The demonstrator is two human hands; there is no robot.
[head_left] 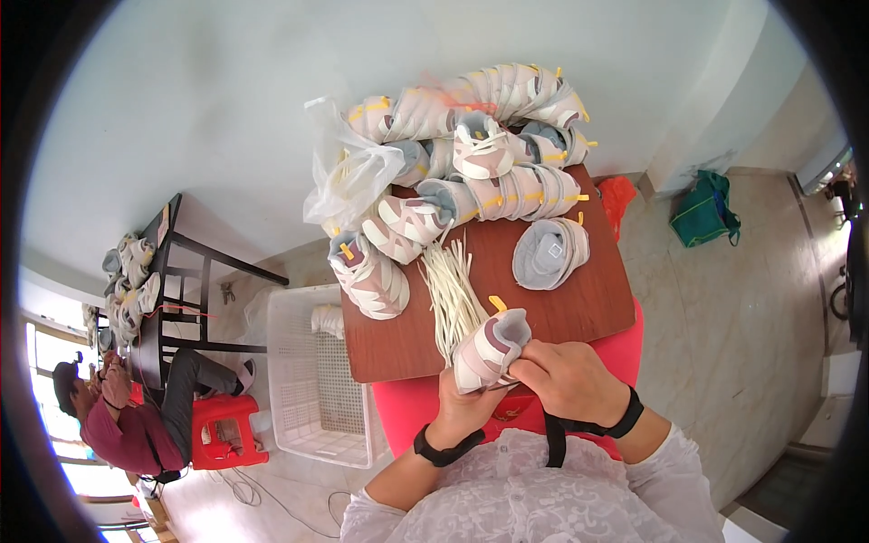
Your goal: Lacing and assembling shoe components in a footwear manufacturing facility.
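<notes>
A small pink, white and maroon shoe upper with a yellow pull tab is held up at the table's near edge. My left hand is closed around it from below and from the left. At its right side, the fingers of my right hand are pinched together against the upper's edge; what lies between the fingertips is hidden. Just beyond, a bundle of cream shoelaces is spread on the brown table. One grey-lined upper stands alone to the right of the laces.
Rows of nested shoe uppers fill the table's far half, beside a clear plastic bag. A white plastic crate stands on the floor at left. Farther left, another person sits by a dark table. A green bag lies right.
</notes>
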